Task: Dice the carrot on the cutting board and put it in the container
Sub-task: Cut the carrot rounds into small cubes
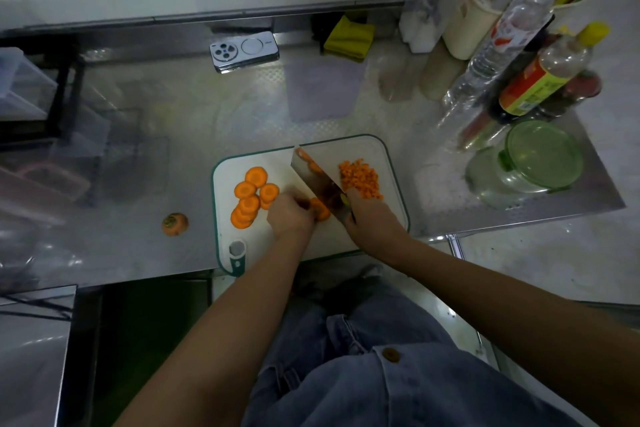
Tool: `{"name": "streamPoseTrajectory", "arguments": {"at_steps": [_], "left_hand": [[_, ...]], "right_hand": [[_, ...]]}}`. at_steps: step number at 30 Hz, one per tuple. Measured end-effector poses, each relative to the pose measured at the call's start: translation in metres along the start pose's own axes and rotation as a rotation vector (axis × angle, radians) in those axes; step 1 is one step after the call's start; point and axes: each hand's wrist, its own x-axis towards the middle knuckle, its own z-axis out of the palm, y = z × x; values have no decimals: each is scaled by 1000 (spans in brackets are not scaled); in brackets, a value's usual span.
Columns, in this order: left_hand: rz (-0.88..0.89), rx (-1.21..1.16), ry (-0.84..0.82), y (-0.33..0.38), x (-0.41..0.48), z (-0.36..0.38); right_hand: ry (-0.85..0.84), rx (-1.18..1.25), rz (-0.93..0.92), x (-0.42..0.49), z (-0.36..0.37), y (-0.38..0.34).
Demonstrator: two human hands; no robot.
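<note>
Holding a knife [320,182] over the cutting board [224,180], the right hand [369,217] has its fingers clamped round the handle at the board's near right part. The broad blade slants across the middle of the board, its tip toward the far edge. The left hand [289,215] sits just left of the blade at the board's near middle, with its fingers curled down on a carrot piece [321,211] that lies against the blade. How much of that piece the hand covers cannot be told.

A loose overlapping heap of carrot slices [251,198] lies on the left half of the board, beside the left hand. A pile of diced carrot [360,178] lies on the right half, on the other side of the blade, touching the right hand's knuckles.

Off the board to its left, a carrot end [175,224] rests on the metal surface [173,135]. Right of the board stands a glass container [540,163] with a green lid, apart from the board. Beyond the board's far edge stands a pale purple tub [323,90], and farther back a phone [244,50] lies face down.
</note>
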Motion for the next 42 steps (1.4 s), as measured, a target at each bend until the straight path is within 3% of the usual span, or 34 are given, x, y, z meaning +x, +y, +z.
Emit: {"name": "streamPoseTrajectory", "arguments": {"at_steps": [6, 26, 37, 42], "left_hand": [[-19, 1, -9, 1, 4, 1], [-57, -39, -13, 0, 3, -1], [-89, -90, -27, 0, 3, -3], [-110, -120, -60, 0, 5, -3]], "right_hand": [[-125, -82, 9, 5, 0, -14], [19, 118, -48, 19, 1, -15], [-129, 78, -29, 5, 4, -9], [-114, 86, -1, 5, 11, -10]]}}
